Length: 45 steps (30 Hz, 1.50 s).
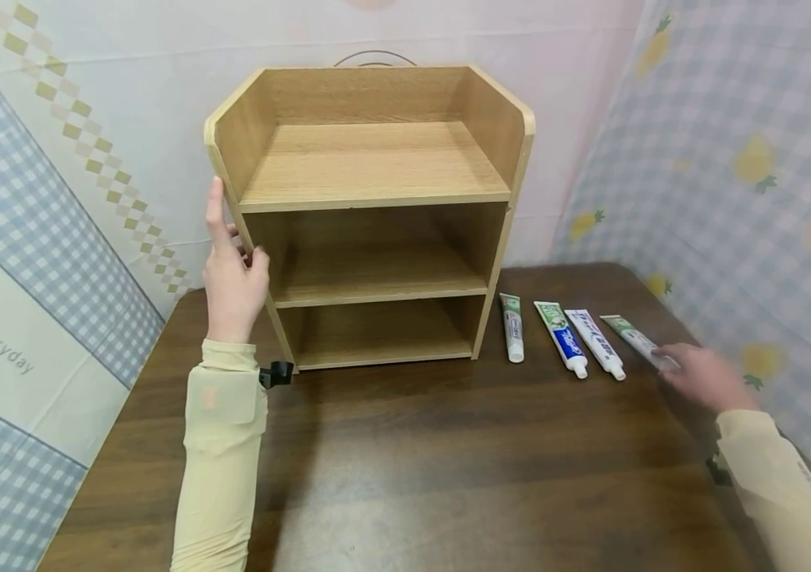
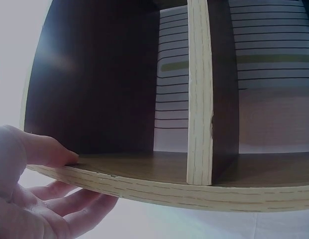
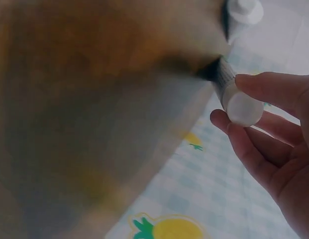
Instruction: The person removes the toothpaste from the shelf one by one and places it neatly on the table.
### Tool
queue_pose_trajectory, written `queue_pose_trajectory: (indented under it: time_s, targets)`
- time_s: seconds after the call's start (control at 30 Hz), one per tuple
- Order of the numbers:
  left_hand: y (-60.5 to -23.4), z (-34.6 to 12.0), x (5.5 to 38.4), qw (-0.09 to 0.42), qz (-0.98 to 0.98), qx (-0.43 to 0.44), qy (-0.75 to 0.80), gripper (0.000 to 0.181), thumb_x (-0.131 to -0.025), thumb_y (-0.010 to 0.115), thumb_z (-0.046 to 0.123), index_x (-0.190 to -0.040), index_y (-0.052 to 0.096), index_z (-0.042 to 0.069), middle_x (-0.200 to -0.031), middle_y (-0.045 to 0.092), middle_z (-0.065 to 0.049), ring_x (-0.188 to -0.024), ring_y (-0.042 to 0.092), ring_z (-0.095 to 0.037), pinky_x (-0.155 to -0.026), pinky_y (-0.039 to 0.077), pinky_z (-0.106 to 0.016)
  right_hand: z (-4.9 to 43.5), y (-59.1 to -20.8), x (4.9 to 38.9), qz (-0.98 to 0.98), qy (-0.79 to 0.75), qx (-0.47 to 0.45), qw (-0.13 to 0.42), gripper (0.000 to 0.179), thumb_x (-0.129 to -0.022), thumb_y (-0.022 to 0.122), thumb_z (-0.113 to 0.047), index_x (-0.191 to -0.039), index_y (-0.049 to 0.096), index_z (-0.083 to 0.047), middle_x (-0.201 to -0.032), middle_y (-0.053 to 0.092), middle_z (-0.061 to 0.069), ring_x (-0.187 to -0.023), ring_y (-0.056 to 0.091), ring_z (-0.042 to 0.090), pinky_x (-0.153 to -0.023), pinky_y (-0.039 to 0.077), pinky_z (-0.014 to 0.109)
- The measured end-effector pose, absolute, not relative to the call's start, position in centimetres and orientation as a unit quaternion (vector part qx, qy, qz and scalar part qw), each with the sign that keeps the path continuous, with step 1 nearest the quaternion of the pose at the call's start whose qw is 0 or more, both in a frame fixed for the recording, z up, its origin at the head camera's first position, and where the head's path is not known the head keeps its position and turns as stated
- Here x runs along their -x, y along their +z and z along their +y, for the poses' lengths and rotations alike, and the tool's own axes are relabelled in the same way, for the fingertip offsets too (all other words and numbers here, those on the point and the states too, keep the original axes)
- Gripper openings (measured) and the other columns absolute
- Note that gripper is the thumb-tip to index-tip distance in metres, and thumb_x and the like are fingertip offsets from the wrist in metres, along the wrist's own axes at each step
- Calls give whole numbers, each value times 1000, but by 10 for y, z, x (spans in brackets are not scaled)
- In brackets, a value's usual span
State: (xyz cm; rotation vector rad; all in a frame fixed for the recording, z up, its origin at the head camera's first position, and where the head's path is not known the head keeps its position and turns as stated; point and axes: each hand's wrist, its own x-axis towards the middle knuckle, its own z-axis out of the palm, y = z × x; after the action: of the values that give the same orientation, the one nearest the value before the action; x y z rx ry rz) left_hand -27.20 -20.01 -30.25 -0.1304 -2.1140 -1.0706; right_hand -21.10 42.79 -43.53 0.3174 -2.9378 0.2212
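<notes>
A light wooden shelf (image 1: 376, 163) stands on the brown table, an open top tray over two compartments. My left hand (image 1: 235, 282) grips its left side panel, thumb on the inner side and other fingers outside, as the left wrist view shows on the panel edge (image 2: 144, 190). At the far right, my right hand (image 1: 708, 377), blurred, pinches the capped end of a green-and-white toothpaste tube (image 1: 629, 335). In the right wrist view the thumb and fingers hold it by the white cap (image 3: 245, 109). The shelf's compartments hold nothing visible.
Beside the held tube lie a white toothpaste tube (image 1: 596, 343), a green-and-blue one (image 1: 562, 338) and a small green-and-white one (image 1: 512, 327) near the shelf's right side. Patterned cloth (image 1: 727, 159) hangs behind and along both sides of the table (image 1: 434, 469).
</notes>
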Motion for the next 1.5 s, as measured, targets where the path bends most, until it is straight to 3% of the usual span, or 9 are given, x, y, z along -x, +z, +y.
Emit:
queue_pose_trajectory:
  time_s: [0.3,0.67,0.87,1.2,1.33,1.4,1.5]
  targets:
    - [-301,-200,272,386,-820,57,-419,80,-87,45,3,-153,12,36,-114,61,-25,-72,54,-34,-67,38,-40,430,-442,216,-991,79,-83,63,31,-82,64,-4,-110,63,8,-110,62,33,-99,58,50,-80,46,60]
    - [-303,-201,271,376,-826,55,-417,81,-88,46,3,-153,11,37,-115,60,-24,-72,54,-34,-66,38,-40,433,-459,214,-986,93,-101,96,28,-78,68,-5,-104,65,5,-102,62,29,-86,62,44,-73,47,57]
    - [-302,-202,270,377,-823,53,-421,81,-88,46,3,-153,11,37,-115,60,-25,-75,56,-35,-68,39,-41,435,-453,221,-989,101,-96,50,31,-80,67,-7,-108,63,6,-105,60,31,-81,62,38,-69,49,53]
    - [-304,-199,272,377,-825,58,-418,81,-88,47,4,-153,12,37,-117,60,-23,-79,60,-36,-70,41,-44,435,-449,225,-992,87,-86,-3,35,-84,64,-12,-114,61,8,-112,59,35,-103,56,50,-84,44,61]
    - [-307,-201,273,370,-822,63,-427,81,-89,48,3,-154,13,36,-119,59,-24,-88,63,-37,-75,46,-46,434,-447,227,-993,79,-80,-20,46,-87,62,-17,-125,53,9,-117,56,37,-105,55,52,-84,44,61]
    - [-310,-203,272,363,-823,66,-433,81,-90,49,4,-154,13,38,-120,58,-25,-95,64,-38,-80,49,-47,432,-447,225,-994,76,-78,-20,53,-88,61,-17,-131,46,9,-122,52,38,-109,53,53,-86,43,63]
    - [-315,-204,268,348,-825,74,-438,82,-92,52,4,-153,13,41,-124,56,-27,-105,63,-38,-86,51,-48,428,-443,220,-993,82,-77,23,56,-88,61,-16,-134,41,9,-126,50,38,-111,50,55,-87,41,65]
